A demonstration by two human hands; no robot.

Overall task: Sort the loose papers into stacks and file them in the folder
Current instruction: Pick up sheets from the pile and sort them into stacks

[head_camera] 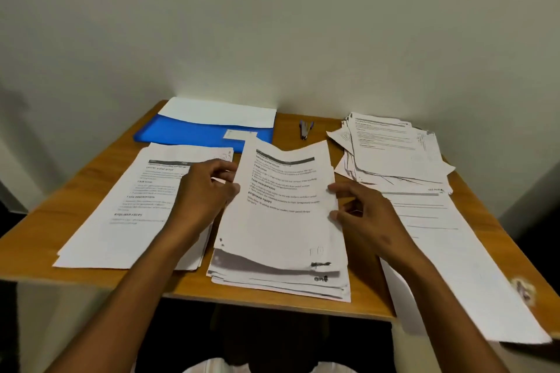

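Observation:
A thick middle stack of printed papers lies at the table's front edge. Its top sheet is lifted and bowed. My left hand grips that sheet's left edge, and my right hand pinches its right edge. A thinner left stack lies beside it, partly under my left forearm. A messy pile of loose papers sits at the back right. Another sheet stack runs along the right side and overhangs the table front. The blue folder lies at the back left, with white sheets on it.
A small stapler lies on the wooden table between the folder and the loose pile. The table stands against a pale wall. Its front right corner is chipped.

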